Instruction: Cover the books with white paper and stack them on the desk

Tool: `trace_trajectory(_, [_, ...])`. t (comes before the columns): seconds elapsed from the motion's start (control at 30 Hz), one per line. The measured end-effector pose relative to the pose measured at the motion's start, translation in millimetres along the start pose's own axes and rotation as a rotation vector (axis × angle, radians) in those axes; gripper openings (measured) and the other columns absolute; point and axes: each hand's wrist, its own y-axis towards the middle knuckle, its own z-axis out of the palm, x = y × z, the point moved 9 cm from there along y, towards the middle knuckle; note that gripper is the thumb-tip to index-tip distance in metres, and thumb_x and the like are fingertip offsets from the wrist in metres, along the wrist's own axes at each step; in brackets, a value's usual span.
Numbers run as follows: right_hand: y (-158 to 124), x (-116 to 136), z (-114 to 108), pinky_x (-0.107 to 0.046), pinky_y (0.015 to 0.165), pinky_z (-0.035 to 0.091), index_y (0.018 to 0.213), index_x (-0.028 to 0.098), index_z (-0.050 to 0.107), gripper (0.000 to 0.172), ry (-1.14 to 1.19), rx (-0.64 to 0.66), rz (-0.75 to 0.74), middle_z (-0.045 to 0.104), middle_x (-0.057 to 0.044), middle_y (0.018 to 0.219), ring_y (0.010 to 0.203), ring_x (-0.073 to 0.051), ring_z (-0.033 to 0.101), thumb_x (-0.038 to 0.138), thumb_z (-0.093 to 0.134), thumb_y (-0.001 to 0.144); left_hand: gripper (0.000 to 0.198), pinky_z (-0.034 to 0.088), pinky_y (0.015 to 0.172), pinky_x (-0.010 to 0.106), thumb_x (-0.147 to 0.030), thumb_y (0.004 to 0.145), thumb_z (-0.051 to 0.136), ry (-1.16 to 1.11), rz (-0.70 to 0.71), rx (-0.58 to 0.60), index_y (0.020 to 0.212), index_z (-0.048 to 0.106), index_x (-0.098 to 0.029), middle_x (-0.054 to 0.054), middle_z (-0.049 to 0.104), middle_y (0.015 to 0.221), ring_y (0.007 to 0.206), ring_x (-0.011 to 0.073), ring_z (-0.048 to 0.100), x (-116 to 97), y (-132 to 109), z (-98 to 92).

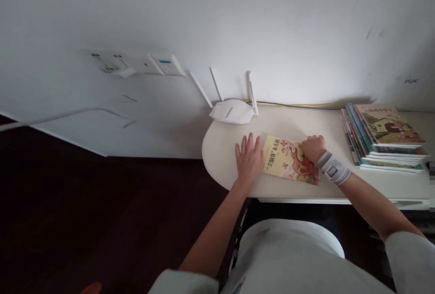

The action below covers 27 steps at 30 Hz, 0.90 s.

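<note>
A thin yellow picture book (282,160) lies on the white tabletop (292,119), its cover showing a brown animal and Chinese characters. My left hand (250,159) rests at the book's left edge, fingers spread and stretched out. Over the upper right part of the cover sits my right hand (313,149), closed in a fist. Whatever is inside those curled fingers, if anything, is hidden. A grey band is around my right wrist.
A white router (233,111) with raised antennas stands at the back left of the table. To the right is a stack of books (387,126). Cables run along the wall. Sockets (136,64) are on the wall at left.
</note>
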Motion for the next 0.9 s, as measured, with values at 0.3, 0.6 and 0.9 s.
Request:
trace_trajectory(0.3, [-15,10,10,-0.029,0.069,0.041,0.099,0.016,0.060,0.027,0.011,-0.051,-0.052,0.057,-0.015,0.101,0.093,-0.022,0.055,0.023,0.035,0.091,0.046,0.029,0.108,0.034,-0.026,0.077,0.062,-1.262,-0.807,-0.131,0.121,0.048,-0.024,0.007,0.037,0.142,0.130,0.0205,0.036,26,-104,20.2])
trace_trajectory(0.6, [-74,-11,32,-0.023,0.059,0.037,0.096,0.020,0.060,0.028,0.176,-0.129,0.165,0.058,-0.008,0.092,0.077,-0.014,0.057,0.027,0.033,0.092,0.029,0.048,0.090,0.034,-0.024,0.070,0.068,-1.511,-0.744,0.051,0.097,0.059,-0.019,0.009,0.060,0.119,0.111,0.0227,0.055,-16,-82,38.7])
trace_trajectory(0.9, [-87,-30,29,-0.028,0.075,0.044,0.094,0.019,0.058,0.038,1.020,-0.329,0.211,0.065,-0.007,0.087,0.081,-0.018,0.060,0.041,0.027,0.093,0.039,0.050,0.081,0.037,-0.037,0.065,0.072,-1.629,-0.684,0.199,0.097,0.060,-0.017,0.009,0.068,0.103,0.092,0.0243,0.065,-56,-60,59.2])
